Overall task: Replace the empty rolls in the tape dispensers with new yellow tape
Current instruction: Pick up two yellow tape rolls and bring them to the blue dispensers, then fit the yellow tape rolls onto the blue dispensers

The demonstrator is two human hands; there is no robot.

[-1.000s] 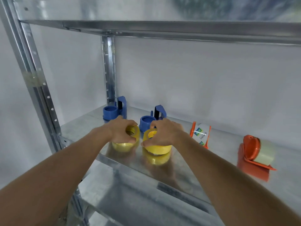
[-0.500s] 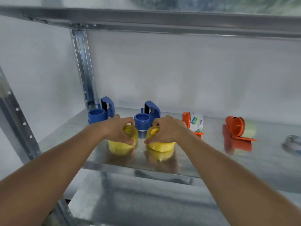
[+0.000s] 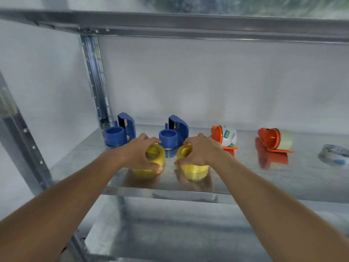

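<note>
Two yellow tape rolls stand on the metal shelf [image 3: 245,178] near its front edge. My left hand [image 3: 139,152] grips the left yellow roll [image 3: 151,167] from above, thumb at its front. My right hand [image 3: 202,150] grips the right yellow roll [image 3: 194,171] the same way. Behind them stand two blue tape dispensers, one at the left [image 3: 118,134] and one between my hands [image 3: 172,134], each showing a bare blue hub. Further right lie an orange dispenser with a white labelled roll [image 3: 224,138] and an orange dispenser with a pale roll [image 3: 273,138].
A grey-white tape roll [image 3: 334,156] lies flat at the far right of the shelf. A metal upright [image 3: 94,80] stands at the back left, another post [image 3: 20,133] at the front left. An upper shelf beam [image 3: 188,25] runs overhead. A lower shelf [image 3: 179,233] sits beneath.
The view has swung right and closer, bringing the second orange dispenser and the flat roll into sight. Both hands stay on the yellow rolls, which remain on the shelf.
</note>
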